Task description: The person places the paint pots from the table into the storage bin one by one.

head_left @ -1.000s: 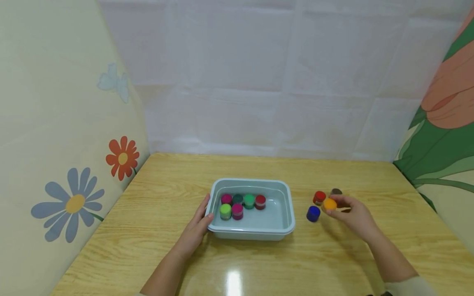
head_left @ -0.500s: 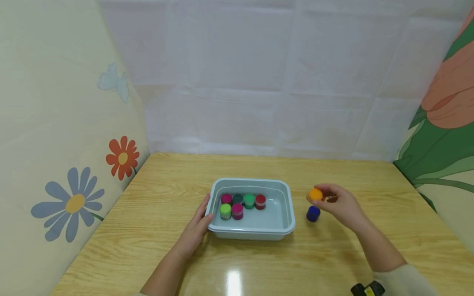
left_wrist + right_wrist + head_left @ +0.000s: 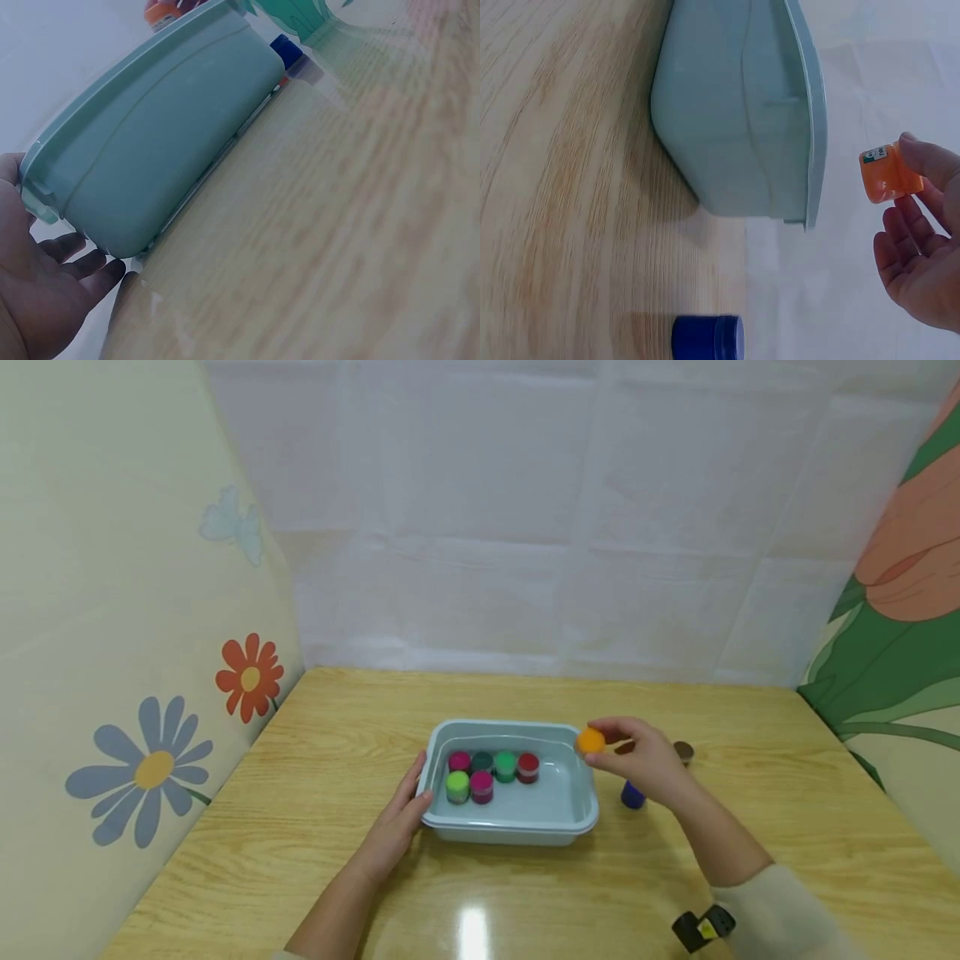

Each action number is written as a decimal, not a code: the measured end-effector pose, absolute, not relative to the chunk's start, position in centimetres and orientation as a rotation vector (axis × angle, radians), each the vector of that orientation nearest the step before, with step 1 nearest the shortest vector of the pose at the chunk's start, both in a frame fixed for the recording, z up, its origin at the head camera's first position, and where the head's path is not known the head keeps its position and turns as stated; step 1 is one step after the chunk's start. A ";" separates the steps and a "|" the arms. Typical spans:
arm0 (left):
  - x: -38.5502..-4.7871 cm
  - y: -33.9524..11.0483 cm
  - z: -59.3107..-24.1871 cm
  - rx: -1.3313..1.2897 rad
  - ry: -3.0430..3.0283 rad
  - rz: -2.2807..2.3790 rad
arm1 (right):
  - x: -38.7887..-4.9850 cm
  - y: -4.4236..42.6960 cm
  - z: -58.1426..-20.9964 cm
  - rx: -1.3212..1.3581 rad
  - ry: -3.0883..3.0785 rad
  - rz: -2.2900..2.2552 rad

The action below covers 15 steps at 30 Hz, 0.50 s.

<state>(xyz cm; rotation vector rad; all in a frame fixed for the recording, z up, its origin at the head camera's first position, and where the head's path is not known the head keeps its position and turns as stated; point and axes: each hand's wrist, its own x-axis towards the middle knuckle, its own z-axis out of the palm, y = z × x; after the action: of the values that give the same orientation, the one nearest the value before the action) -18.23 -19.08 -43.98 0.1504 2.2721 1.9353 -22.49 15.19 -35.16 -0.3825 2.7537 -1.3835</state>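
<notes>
An orange jar point(image 3: 590, 742) is pinched between the thumb and fingers of the right hand point(image 3: 647, 758), above the right rim of the light blue-green tub point(image 3: 506, 838). In the right wrist view the orange jar point(image 3: 889, 174) shows a small label, held beyond the tub's rim. The left hand point(image 3: 393, 827) rests on the tub's left end, thumb on the rim; in the left wrist view its fingers lie against the tub's outer wall point(image 3: 172, 127). Inside stand several jars, among them a lime green one point(image 3: 457, 787), a magenta one point(image 3: 482, 787) and a red one point(image 3: 528, 767).
Right of the tub a blue jar point(image 3: 632, 795) stands on the wooden table point(image 3: 360, 718), partly behind the right hand. A brown-lidded jar point(image 3: 683, 752) is farther back. White cloth point(image 3: 465, 527) rises behind the table; patterned panels stand at both sides.
The right hand has carried the orange jar leftward, from beside the loose jars to the tub's right rim. The left hand and the tub have stayed in place.
</notes>
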 end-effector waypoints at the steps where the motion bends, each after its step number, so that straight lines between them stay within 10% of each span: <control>1: -18.2 -19.1 -44.0 0.151 2.272 1.935 | -22.6 14.8 -35.1 -0.390 2.750 -1.384; 15: -18.3 -19.1 -44.0 0.160 2.275 1.931 | -24.0 9.7 -36.3 -0.429 2.599 -1.424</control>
<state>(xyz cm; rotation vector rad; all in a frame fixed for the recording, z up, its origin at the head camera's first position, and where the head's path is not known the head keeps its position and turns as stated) -18.29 -19.11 -44.04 0.1601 2.2751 1.9312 -23.96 9.69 -36.25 -0.4290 2.5993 -1.4244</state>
